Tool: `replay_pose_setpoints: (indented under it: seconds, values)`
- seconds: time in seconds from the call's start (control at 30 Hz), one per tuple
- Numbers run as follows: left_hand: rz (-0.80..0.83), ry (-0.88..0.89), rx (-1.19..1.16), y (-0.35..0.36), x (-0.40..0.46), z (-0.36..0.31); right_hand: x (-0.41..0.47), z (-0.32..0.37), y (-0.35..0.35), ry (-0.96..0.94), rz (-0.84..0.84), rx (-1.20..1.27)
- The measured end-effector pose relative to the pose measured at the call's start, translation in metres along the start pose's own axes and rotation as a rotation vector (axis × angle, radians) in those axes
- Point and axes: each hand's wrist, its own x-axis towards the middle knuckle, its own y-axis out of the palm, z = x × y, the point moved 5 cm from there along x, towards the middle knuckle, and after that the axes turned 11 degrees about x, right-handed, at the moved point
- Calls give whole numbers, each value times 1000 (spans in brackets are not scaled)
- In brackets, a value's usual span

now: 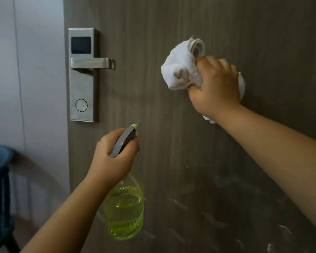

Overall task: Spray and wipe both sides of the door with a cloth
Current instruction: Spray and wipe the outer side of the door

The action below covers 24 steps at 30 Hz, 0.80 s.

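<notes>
A dark grey wood-grain door (171, 24) fills most of the view. My right hand (215, 86) grips a bunched white cloth (182, 66) and presses it against the door at mid height. My left hand (113, 156) holds a spray bottle (124, 212) of yellow-green liquid by its grey trigger head, with the nozzle pointing at the door just below the lock. Wet streaks show on the lower part of the door.
A steel electronic lock plate (83, 92) with a lever handle (93, 63) sits near the door's left edge. Left of the door is a pale wall (26, 70). A dark blue stool or stand (0, 179) stands at the lower left.
</notes>
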Motion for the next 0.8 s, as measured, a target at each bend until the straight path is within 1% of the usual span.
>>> replay_pose_setpoints:
  seconds: [0.13, 0.2, 0.3, 0.4, 0.57, 0.7, 0.8]
  values:
    - [-14, 5, -3, -7, -1, 1, 7, 9, 18, -52, 25, -94]
    - [-45, -22, -6, -14, -1, 4, 6, 16, 31, -44, -31, -160]
    - [-76, -47, 1, -23, 1, 9, -2, 29, 51, -19, -111, -179]
    - [-104, -65, 14, -31, 1, 15, -23, 51, 74, -148, -119, -194]
    - [-154, -75, 54, -42, -5, 20, -87, 90, 122, -386, -40, -137]
    - [-144, -92, 89, -46, -16, 23, -127, 99, 128, -433, 135, -55]
    - [-114, -116, 71, -51, -23, 24, -123, 96, 118, -471, 198, -57]
